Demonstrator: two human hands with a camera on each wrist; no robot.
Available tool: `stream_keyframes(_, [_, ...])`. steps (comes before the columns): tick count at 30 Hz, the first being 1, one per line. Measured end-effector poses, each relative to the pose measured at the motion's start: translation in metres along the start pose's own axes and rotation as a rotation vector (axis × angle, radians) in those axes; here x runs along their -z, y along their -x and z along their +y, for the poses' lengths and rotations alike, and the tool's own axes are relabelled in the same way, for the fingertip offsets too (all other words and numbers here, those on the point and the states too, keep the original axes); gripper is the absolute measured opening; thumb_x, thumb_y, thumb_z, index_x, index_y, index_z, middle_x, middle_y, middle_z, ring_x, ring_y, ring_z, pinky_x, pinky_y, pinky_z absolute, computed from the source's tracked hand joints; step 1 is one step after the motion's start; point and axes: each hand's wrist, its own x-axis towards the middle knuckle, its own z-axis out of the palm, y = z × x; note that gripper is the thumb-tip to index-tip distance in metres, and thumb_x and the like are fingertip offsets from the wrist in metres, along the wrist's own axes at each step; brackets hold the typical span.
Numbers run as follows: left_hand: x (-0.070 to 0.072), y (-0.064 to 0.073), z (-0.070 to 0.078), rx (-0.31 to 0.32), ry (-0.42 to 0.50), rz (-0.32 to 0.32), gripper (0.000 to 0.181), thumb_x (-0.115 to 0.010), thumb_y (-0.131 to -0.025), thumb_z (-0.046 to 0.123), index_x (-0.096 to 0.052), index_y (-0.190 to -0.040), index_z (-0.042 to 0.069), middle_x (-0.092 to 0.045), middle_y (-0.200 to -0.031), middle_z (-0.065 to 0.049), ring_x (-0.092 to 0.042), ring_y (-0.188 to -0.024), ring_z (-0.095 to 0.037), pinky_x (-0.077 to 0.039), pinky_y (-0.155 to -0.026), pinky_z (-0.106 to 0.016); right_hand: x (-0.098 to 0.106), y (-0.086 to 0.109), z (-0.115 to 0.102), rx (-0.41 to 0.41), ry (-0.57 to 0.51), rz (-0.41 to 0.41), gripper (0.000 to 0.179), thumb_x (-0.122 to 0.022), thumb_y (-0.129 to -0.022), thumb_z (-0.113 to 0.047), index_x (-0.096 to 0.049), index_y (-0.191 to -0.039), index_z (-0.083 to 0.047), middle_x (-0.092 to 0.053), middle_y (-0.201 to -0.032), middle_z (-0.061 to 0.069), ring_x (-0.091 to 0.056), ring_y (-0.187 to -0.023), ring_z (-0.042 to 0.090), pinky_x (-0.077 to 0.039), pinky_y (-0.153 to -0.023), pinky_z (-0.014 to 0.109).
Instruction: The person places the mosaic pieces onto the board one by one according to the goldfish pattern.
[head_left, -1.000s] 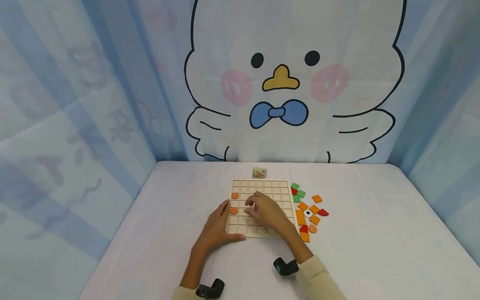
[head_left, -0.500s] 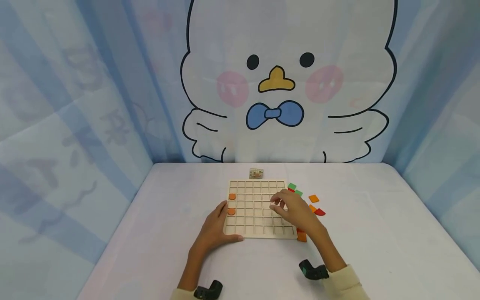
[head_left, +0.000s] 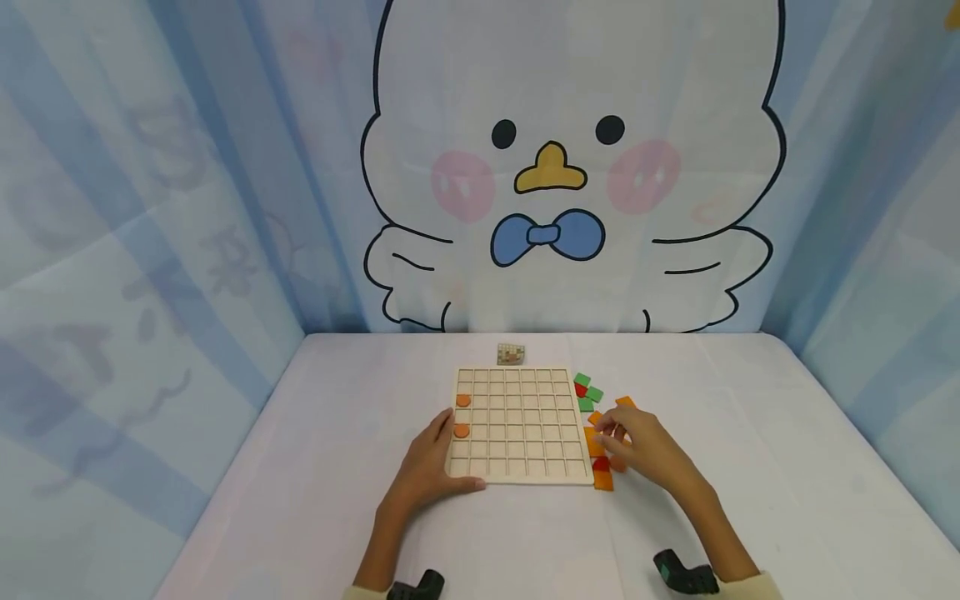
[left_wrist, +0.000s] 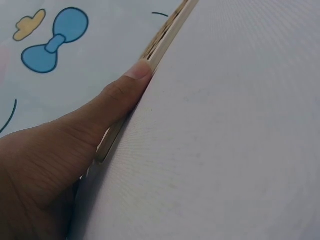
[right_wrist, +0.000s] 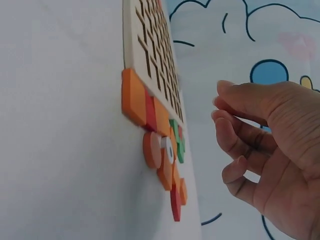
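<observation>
A pale wooden grid board (head_left: 517, 432) lies flat on the table, with two orange round pieces (head_left: 462, 431) in cells of its left column. Around the front left corner spreads my left hand (head_left: 426, 463), its straight thumb (left_wrist: 117, 95) along the front edge and its fingers against the left side. My right hand (head_left: 648, 446) hovers above loose pieces just right of the board. Thumb and index finger come close together with nothing between them; the other fingers bend loosely. Beneath it, partly hidden in the head view, are an orange disc (right_wrist: 152, 150) and an eye piece (right_wrist: 168, 150).
Orange pieces (head_left: 603, 481), a red quarter-round piece (right_wrist: 175, 202) and several green pieces (head_left: 586, 405) lie along the board's right side. Behind the board is a small patterned card (head_left: 511, 355). A printed cloth backdrop (head_left: 555, 283) rises behind the table (head_left: 360, 400).
My right hand has moved from above the board's middle rightward to the loose pieces. The left hand stays at the board's corner, and the two orange round pieces stay in their cells.
</observation>
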Motion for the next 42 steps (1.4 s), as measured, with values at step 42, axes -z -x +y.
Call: stream_keyframes(42, [0.001,0.002,0.002,-0.011,0.008,0.002,0.128,-0.076,-0.062,0.074,-0.022,-0.155,0.003,-0.020,-0.163,-0.012,-0.029,-0.146,-0.034,-0.032,-0.115,-0.050,-0.011,0.020,0.038,-0.072,-0.009,-0.121,0.020,-0.078,-0.081,-0.014,-0.064,-0.094,-0.007,-0.054,-0.077,-0.004,-0.047,-0.070,0.005,-0.045,-0.061,0.017])
